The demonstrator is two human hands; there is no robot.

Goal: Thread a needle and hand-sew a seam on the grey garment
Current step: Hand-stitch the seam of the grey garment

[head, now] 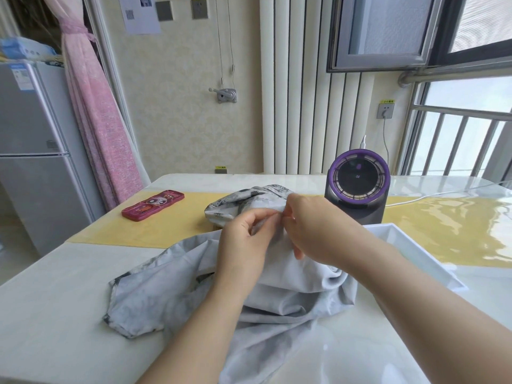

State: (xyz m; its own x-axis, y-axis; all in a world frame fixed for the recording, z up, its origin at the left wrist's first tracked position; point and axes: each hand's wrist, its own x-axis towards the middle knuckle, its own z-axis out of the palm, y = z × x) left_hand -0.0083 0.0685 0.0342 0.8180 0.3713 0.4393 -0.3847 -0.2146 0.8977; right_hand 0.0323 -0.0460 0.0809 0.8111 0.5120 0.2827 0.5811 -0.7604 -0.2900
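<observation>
Grey garment (291, 295) on table (55, 314), fold between left hand (243, 245) and right hand (313, 225)

Whatever the right fingertips (286, 214) pinch is too small to tell; the garment (180, 286) is cropped below.

Bright daylight pours in from the window (468, 128) at right, throwing rippled glare across the glossy worktop (443, 217) and only soft shadows, while the sharp wide-angle picture bends straight lines towards its edges.
</observation>
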